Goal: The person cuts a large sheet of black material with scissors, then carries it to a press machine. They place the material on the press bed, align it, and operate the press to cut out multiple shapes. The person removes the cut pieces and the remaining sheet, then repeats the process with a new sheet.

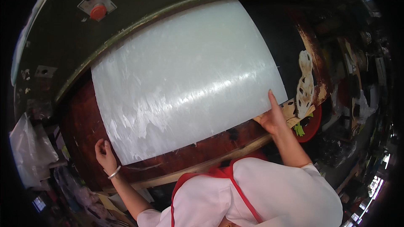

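- White translucent sheet (185,80) lies flat across a reddish-brown worktable (80,122), covering most of its top; both of the person's hands sit at its near corners
- Left hand (104,154) (a silver bangle (114,172) on the wrist) rests at the sheet's near-left corner, fingers curled toward the edge; whether it actually pinches the sheet cannot be told
- Right hand (272,117) meets the near-right corner, index finger stretched up along the sheet's right edge, grasping nothing
- Red push-button (98,11) sits on the dark green machine housing (59,38) beyond the table; a perforated cream offcut (304,84) lies just right of the sheet
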